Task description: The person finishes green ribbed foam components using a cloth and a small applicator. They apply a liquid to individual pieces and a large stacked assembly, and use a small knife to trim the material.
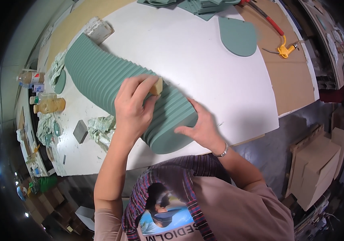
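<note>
Okay, from my feed: nearest the camera, right hand [202, 128] lies flat with fingers spread against the rounded near end of the ribbed green form [111, 82], bracing it, not gripping anything. Bracelet [221, 152] on that wrist.

Just beyond, left hand [133, 106] sits on top of the form, fingers curled around a small tan block [156, 86], pressed onto the ribs (looks like a sanding block, can't confirm).

About the form itself: a long stack of thin sage-green slabs set edge to edge, giving a corrugated surface. It curves from the near table edge up toward the far left. Rounded cross-section, flat smooth end face nearest me. It lies on the white tabletop [204, 64].

Left of it: crumpled green-stained rags [101, 127], a small grey square block [80, 131], then bottles [49, 105] at the table's left edge.

At the form's far end, a paint-crusted whitish block [98, 29].

Farther right, a single green half-oval slab [238, 36] lies flat, well apart from the form. Beyond that, a red hose with a yellow nozzle [285, 49] on brown board.
</note>
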A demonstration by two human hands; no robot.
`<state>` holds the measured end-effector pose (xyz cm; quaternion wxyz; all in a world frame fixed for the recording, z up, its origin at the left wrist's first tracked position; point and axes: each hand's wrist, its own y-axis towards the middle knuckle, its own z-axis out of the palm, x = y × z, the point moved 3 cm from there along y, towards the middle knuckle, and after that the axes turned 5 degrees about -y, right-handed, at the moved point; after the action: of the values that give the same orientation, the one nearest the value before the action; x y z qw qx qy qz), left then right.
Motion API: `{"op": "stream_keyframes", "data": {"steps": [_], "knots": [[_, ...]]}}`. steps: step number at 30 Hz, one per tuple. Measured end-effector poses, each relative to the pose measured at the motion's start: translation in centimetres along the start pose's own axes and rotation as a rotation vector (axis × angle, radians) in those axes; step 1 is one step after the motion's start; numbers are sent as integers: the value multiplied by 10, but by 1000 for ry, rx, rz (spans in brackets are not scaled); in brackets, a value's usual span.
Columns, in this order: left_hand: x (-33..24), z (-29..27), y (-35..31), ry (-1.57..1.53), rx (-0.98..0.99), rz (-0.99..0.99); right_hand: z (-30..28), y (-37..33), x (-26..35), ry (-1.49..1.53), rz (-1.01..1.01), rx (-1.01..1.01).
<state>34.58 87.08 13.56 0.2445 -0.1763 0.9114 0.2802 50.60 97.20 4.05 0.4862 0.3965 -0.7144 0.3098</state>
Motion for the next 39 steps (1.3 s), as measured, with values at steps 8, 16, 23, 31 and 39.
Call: {"op": "stream_keyframes", "data": {"steps": [8,16,23,31,39], "knots": [[6,7,2,49,98,27,-8,0,-2,8,50,27],[-1,12,12,36,145,53,2,0,-11,132,19,64],[5,-22,-11,72,150,-29,-6,16,-16,114,21,141],[2,-7,3,43,184,-10,-1,21,-11,183,28,233],[0,-14,-4,23,148,-47,-2,17,-6,138,-25,158]]}}
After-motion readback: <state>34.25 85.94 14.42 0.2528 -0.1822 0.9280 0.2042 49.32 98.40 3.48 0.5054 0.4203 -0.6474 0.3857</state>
